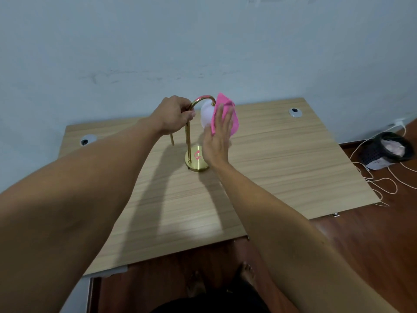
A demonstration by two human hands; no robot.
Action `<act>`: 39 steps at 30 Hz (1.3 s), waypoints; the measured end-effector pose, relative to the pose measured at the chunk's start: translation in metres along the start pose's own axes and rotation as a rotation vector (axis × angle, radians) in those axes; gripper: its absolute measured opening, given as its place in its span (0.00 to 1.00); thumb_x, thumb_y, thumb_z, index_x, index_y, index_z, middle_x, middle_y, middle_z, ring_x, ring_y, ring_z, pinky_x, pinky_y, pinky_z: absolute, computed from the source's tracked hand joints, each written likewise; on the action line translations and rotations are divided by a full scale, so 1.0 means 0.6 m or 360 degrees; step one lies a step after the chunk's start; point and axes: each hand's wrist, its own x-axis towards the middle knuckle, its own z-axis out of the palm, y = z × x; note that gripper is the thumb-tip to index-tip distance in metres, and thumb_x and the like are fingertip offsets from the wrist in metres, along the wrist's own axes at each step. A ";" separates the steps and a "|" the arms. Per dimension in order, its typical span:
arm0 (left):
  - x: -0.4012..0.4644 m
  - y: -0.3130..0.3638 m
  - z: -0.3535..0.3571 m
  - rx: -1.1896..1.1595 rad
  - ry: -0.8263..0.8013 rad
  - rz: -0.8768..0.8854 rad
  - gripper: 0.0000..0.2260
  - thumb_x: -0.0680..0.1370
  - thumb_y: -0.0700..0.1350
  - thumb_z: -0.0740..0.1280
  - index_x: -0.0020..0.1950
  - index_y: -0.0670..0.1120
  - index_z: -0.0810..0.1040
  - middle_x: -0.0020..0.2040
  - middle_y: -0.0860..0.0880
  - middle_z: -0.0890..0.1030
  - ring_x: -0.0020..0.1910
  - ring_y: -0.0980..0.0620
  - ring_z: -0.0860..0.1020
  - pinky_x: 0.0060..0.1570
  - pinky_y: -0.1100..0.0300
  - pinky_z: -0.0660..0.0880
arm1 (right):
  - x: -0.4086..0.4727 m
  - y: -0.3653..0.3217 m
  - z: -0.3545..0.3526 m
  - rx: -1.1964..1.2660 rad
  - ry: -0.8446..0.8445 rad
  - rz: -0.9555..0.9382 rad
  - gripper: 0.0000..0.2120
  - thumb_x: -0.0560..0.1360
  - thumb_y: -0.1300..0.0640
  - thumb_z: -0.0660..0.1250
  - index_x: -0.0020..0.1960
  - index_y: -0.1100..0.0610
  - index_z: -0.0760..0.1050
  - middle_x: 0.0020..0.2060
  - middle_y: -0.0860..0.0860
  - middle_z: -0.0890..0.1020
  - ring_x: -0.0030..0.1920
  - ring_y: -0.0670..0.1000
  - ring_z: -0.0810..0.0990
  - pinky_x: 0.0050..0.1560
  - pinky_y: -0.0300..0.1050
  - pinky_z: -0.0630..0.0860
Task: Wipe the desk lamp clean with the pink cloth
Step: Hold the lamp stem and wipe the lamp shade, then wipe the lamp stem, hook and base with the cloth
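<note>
Left hand [174,115] clenched on desk lamp [195,132] stem; right hand [217,137], 3 o'clock, presses limp pink cloth [228,114] flat-palmed on fragile-looking shade.

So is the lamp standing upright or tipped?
Upright: the lamp stem rises vertically from its round base, flat on the desk.

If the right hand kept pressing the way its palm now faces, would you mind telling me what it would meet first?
The right hand already lies flat against the pink cloth, so it meets that first, with the lamp's white shade apparently directly behind it; depth is unclear.
</note>
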 end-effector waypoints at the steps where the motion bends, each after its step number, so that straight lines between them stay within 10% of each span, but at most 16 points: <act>1: 0.001 0.001 0.000 -0.0002 0.0001 -0.0009 0.07 0.80 0.43 0.67 0.49 0.42 0.84 0.46 0.45 0.86 0.48 0.46 0.83 0.49 0.58 0.77 | -0.011 0.007 0.007 -0.0078 -0.0026 -0.0020 0.34 0.82 0.57 0.53 0.85 0.54 0.43 0.84 0.57 0.40 0.84 0.57 0.38 0.83 0.60 0.45; 7: 0.004 0.001 -0.001 0.0003 -0.0010 -0.0018 0.07 0.80 0.44 0.67 0.49 0.43 0.84 0.46 0.46 0.86 0.48 0.46 0.83 0.43 0.62 0.72 | -0.070 0.077 0.005 -0.0390 -0.0278 -0.0186 0.35 0.84 0.59 0.57 0.85 0.53 0.43 0.84 0.55 0.39 0.83 0.52 0.33 0.77 0.67 0.63; 11: 0.004 -0.002 0.002 0.0007 -0.0017 -0.0020 0.07 0.80 0.44 0.67 0.49 0.43 0.84 0.45 0.46 0.86 0.48 0.46 0.83 0.44 0.60 0.72 | -0.086 0.070 -0.019 -0.0047 -0.0451 0.0747 0.24 0.86 0.49 0.52 0.82 0.45 0.59 0.68 0.58 0.75 0.64 0.57 0.78 0.53 0.53 0.78; 13: 0.003 -0.003 0.002 -0.0006 -0.0013 -0.0028 0.07 0.80 0.44 0.67 0.49 0.43 0.84 0.45 0.45 0.86 0.48 0.46 0.83 0.47 0.59 0.74 | -0.070 0.061 -0.032 0.0366 -0.0302 0.1324 0.17 0.85 0.49 0.53 0.60 0.57 0.76 0.49 0.57 0.81 0.52 0.59 0.83 0.47 0.51 0.78; 17: 0.000 -0.003 -0.002 -0.0066 -0.0005 -0.0064 0.07 0.80 0.45 0.69 0.48 0.43 0.85 0.44 0.46 0.86 0.48 0.46 0.84 0.48 0.58 0.75 | -0.013 0.056 -0.066 0.0902 0.0156 0.1754 0.14 0.82 0.58 0.55 0.41 0.61 0.72 0.39 0.57 0.80 0.45 0.59 0.83 0.48 0.52 0.82; 23: 0.000 -0.005 -0.012 -0.0185 -0.0034 -0.0216 0.11 0.76 0.49 0.75 0.46 0.41 0.85 0.44 0.39 0.86 0.36 0.50 0.78 0.41 0.57 0.76 | 0.074 -0.053 -0.136 0.0707 0.0621 0.1063 0.17 0.81 0.50 0.54 0.41 0.55 0.76 0.34 0.51 0.82 0.39 0.57 0.79 0.44 0.46 0.82; 26: -0.001 -0.014 -0.020 -0.0169 -0.0072 -0.0267 0.10 0.73 0.48 0.77 0.44 0.41 0.85 0.43 0.38 0.86 0.35 0.51 0.76 0.40 0.55 0.76 | 0.087 -0.108 -0.142 0.0691 0.0406 0.0736 0.19 0.83 0.42 0.56 0.41 0.45 0.79 0.40 0.44 0.82 0.50 0.59 0.83 0.57 0.60 0.80; 31: -0.006 -0.012 -0.020 -0.0246 -0.0034 -0.0286 0.06 0.73 0.46 0.78 0.44 0.44 0.87 0.39 0.44 0.86 0.35 0.52 0.78 0.44 0.54 0.79 | 0.091 -0.150 -0.091 0.0669 -0.0195 0.0415 0.24 0.84 0.41 0.53 0.78 0.44 0.70 0.74 0.47 0.76 0.73 0.45 0.72 0.77 0.49 0.66; 39: -0.010 -0.014 -0.011 -0.0335 0.0034 -0.0303 0.04 0.75 0.40 0.75 0.43 0.39 0.87 0.31 0.50 0.81 0.23 0.65 0.73 0.35 0.67 0.71 | 0.046 -0.135 -0.049 -0.0111 -0.0542 -0.0198 0.24 0.86 0.53 0.55 0.79 0.60 0.66 0.79 0.54 0.65 0.82 0.56 0.53 0.82 0.52 0.51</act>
